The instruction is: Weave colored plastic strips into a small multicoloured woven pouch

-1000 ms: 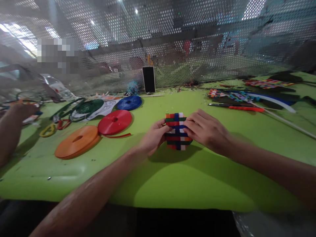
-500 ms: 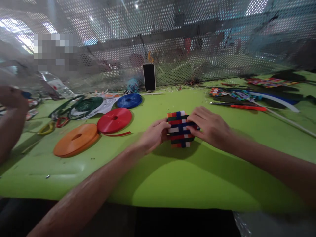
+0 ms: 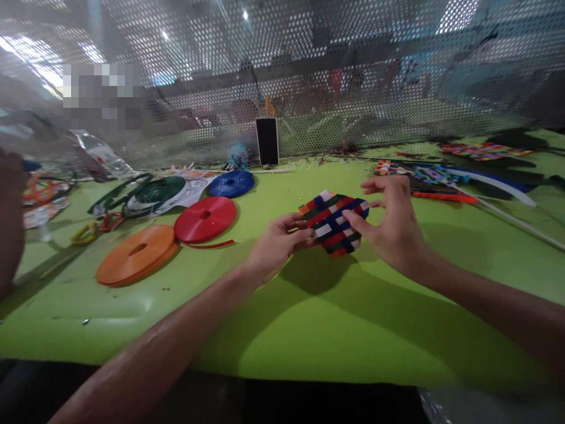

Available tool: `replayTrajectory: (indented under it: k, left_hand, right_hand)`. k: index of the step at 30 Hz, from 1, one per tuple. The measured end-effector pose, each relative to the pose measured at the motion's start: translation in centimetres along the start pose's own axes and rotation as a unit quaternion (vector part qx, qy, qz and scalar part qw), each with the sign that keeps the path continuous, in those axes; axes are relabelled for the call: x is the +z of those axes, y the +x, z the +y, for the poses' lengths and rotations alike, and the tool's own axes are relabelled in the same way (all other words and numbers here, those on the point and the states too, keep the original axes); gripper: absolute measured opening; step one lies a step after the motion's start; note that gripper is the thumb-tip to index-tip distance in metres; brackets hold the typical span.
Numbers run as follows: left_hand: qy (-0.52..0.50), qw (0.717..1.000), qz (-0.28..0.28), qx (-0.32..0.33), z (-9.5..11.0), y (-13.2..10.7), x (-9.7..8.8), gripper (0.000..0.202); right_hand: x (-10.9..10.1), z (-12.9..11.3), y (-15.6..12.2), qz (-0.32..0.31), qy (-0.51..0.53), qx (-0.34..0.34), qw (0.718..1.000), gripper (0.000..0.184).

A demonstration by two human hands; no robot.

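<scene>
A small woven patch [image 3: 334, 222] of flat plastic strips in red, white, dark blue, green and orange is held above the table, tilted. My left hand [image 3: 278, 246] pinches its left edge between thumb and fingers. At the patch's right side is my right hand [image 3: 395, 221], its fingers spread and raised. The right thumb tip lies over the patch's face; whether it presses there I cannot tell. The fingers of that hand stand off the patch's right corner.
Left of my hands lie rolls of strip: orange [image 3: 139, 253], red [image 3: 205, 219], blue [image 3: 232, 184] and green [image 3: 161, 194]. A dark-screened phone [image 3: 267, 141] leans on the perforated metal panel. Woven pieces and a red-handled tool [image 3: 445, 196] lie right. Another person's arm [image 3: 9, 229] is far left.
The woven patch has turned and tilted, its right side rising. My right hand has loosened from its right edge and spread its fingers; my left hand keeps its pinch. The other person's arm moved left.
</scene>
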State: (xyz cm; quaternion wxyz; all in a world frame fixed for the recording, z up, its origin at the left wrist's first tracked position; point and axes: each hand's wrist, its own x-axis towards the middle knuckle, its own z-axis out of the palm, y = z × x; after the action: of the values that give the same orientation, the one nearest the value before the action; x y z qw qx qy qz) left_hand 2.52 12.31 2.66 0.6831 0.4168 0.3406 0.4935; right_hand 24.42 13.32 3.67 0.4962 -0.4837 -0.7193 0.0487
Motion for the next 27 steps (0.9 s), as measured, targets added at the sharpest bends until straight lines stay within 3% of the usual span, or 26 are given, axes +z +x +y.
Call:
replayTrajectory:
  k: [1,3,5,6,12,16,19,27]
  left_hand:
    - [-0.014,1.000,0.012,-0.001,-0.1,-0.1,0.3,0.018]
    - [-0.027,0.999,0.020,0.002,-0.2,-0.2,0.6,0.017]
    - [-0.025,1.000,0.014,0.010,-0.2,-0.3,0.5,0.020]
    - [-0.022,1.000,0.008,0.014,-0.2,-0.3,0.5,0.023]
    - [0.039,0.997,-0.023,0.066,-0.3,-0.7,0.3,0.032]
    - [0.200,0.955,0.037,0.214,-0.4,-1.2,0.4,0.033]
    - [0.262,0.917,0.053,0.296,-0.6,-1.4,0.5,0.030]
    - [0.256,0.889,0.010,0.380,-0.6,-1.9,0.8,0.024]
  right_hand:
    - [0.2,0.1,0.1,-0.036,0.067,0.091,0.993,0.045]
    - [0.5,0.4,0.4,-0.138,0.191,0.235,0.943,0.043]
    - [0.8,0.5,0.7,-0.192,0.271,0.309,0.891,0.033]
    - [0.9,0.5,0.7,-0.185,0.295,0.322,0.880,0.028]
    - [0.9,-0.8,0.4,-0.076,0.399,0.319,0.856,0.021]
    - [0.9,-1.5,0.3,-0.035,0.423,0.347,0.836,0.016]
    - [0.9,-1.8,0.2,-0.036,0.432,0.368,0.823,0.015]
    - [0.7,-2.8,-0.1,-0.048,0.464,0.352,0.812,0.026]
